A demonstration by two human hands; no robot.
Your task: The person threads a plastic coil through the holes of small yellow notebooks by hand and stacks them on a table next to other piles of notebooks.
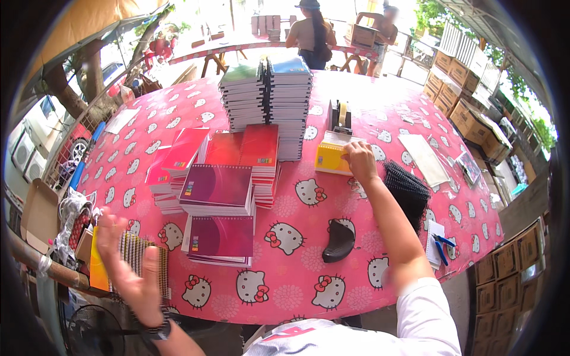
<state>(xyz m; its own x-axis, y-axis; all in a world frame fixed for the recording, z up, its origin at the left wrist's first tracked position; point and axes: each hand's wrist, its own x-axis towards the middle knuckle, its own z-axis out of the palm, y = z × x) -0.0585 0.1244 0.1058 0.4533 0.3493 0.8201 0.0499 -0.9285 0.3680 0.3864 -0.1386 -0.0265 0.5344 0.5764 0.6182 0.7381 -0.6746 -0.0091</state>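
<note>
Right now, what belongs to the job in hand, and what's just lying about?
Likely the job:
- yellow notebooks, at the right hand
- spiral-bound stack, nearest the open left hand
- purple notebooks

Seemingly lying about:
- tape dispenser
- blue-handled pliers
- black curved object

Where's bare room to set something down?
Pink patterned tablecloth lies free between the front purple notebook stack and the curved black object, and along the near edge. Crowded: centre-left, red notebooks before tall white-paged stacks; right, black coils near blue-handled pliers.
</note>
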